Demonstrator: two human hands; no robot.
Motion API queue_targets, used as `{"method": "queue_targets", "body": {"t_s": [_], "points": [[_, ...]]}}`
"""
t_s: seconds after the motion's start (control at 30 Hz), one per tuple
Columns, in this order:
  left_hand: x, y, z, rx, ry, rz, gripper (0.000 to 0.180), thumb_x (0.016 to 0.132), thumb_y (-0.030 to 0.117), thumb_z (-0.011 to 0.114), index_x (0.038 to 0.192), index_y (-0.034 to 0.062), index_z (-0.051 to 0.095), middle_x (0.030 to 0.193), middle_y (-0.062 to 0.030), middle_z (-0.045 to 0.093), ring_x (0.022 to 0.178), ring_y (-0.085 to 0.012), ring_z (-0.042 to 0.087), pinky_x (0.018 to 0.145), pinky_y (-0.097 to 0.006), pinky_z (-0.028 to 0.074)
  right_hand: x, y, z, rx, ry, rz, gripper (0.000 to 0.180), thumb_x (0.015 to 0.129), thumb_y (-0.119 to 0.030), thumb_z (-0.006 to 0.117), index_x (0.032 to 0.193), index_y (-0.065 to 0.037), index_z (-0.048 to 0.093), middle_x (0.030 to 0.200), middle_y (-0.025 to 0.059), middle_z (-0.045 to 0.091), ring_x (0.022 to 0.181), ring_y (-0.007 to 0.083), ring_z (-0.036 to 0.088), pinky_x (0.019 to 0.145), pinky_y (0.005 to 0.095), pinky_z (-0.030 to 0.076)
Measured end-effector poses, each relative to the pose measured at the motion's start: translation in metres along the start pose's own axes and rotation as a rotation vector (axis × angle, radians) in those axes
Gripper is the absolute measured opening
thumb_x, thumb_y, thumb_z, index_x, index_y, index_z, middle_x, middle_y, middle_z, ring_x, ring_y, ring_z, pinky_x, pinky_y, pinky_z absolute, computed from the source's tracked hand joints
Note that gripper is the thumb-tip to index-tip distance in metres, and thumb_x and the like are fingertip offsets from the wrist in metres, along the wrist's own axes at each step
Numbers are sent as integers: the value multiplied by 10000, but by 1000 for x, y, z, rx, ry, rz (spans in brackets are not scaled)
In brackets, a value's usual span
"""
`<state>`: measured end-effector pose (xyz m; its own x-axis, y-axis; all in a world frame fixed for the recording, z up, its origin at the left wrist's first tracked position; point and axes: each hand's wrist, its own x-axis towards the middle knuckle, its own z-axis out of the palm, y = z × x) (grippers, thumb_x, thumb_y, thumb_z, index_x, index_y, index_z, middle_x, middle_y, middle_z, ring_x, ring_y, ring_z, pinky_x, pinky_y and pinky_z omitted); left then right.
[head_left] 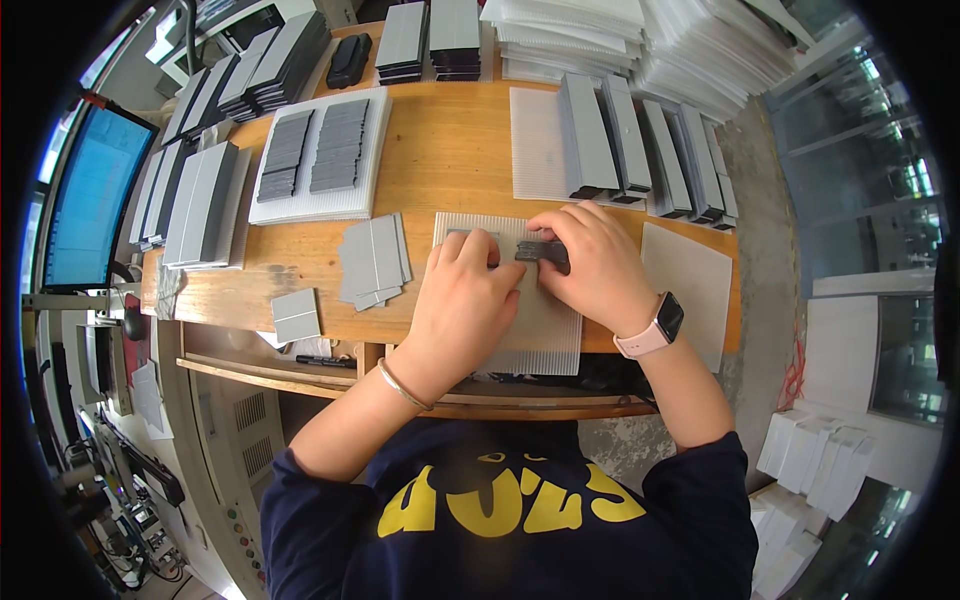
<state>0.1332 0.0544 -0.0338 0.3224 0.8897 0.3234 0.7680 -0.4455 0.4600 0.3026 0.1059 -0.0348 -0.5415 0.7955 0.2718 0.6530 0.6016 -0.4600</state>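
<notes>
My right hand (597,262) grips a small stack of dark grey flat strips (538,252) between thumb and fingers, above a pale corrugated plastic sheet (545,335). Close beside it on the left, my left hand (462,300) has its fingers curled inward, its thumb and fingertips near the end of the stack. What those fingers pinch, if anything, is hidden. Left of this hand, several loose light grey flat cards (372,262) overlap on the wooden table (450,130). A single grey card (296,314) lies by the table's front edge.
A white sheet pile (320,205) carries two rows of dark strips at the left. Grey block stacks (590,140) stand at the right, others at the back and left. White corrugated sheets (570,30) are piled behind. Below the table edge, an open drawer (270,374) holds a black pen.
</notes>
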Motion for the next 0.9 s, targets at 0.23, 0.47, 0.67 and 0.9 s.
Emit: {"method": "queue_targets", "body": {"t_s": [0.23,0.47,0.67,0.9], "points": [[-45,-11,-37,-108,291,-165,269,605,-23,641,865,45,621,834,-94,479,775,-235,486,695,-307,418,3,-8,-3,2,3,7,276,622,-17,602,890,-44,546,811,71,545,803,227,519,729,326,426],[-147,-99,-52,-184,817,-812,247,730,27,634,929,21,487,840,-53,511,749,-125,478,650,-254,397,6,-37,5,107,8,-36,278,637,-17,613,906,-46,553,828,70,548,804,213,526,727,310,429],[-161,-116,-51,-1519,774,-1128,148,783,122,622,830,100,483,730,-23,548,650,-131,544,554,-250,417,13,-81,30,159,-84,-169,269,659,-55,616,921,-50,555,847,77,551,830,230,521,741,324,428],[-163,-110,-43,-1423,849,-978,112,780,10,593,795,66,497,702,-33,568,610,-120,529,564,-231,418,15,-123,49,208,-120,-274,396,646,-142,677,1011,-70,540,994,83,536,935,257,507,817,344,417]]}}
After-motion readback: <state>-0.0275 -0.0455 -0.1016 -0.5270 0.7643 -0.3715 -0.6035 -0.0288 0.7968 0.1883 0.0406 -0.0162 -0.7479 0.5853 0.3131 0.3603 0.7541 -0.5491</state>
